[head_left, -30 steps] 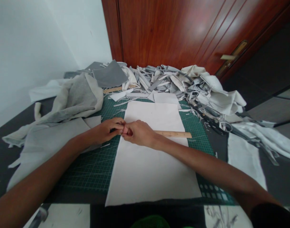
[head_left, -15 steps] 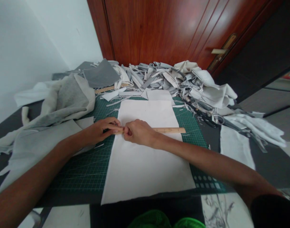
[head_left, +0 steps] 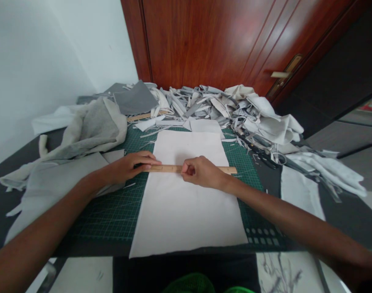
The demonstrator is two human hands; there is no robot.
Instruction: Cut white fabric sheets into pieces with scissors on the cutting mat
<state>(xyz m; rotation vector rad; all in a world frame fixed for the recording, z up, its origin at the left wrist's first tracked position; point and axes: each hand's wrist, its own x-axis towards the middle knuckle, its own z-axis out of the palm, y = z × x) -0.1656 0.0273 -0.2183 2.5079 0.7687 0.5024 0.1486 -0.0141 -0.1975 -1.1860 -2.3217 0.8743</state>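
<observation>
A white sheet of fabric (head_left: 186,215) lies flat with a wooden ruler (head_left: 170,168) across it from left to right. At the ruler's left end is my left hand (head_left: 133,166), its thumb and fingertips closed on the wood near the fabric's left edge. Over the middle of the ruler, my right hand (head_left: 202,173) is closed in a pinch with curled fingers. Whatever may be in that pinch is hidden or too small to name. Part of the ruler sticks out to the right, past the fabric's edge.
Under the fabric is a green cutting mat (head_left: 112,219) on a dark table (head_left: 350,215). Grey and off-white cloth (head_left: 91,126) is heaped at the left. Fabric scraps (head_left: 198,101) pile along the back, near scissors (head_left: 277,156) at the right. A wooden door (head_left: 204,44) stands behind.
My right hand has moved right along the ruler, away from my left hand, baring the ruler between them. My left hand stays at the ruler's left end. The view has shifted slightly.
</observation>
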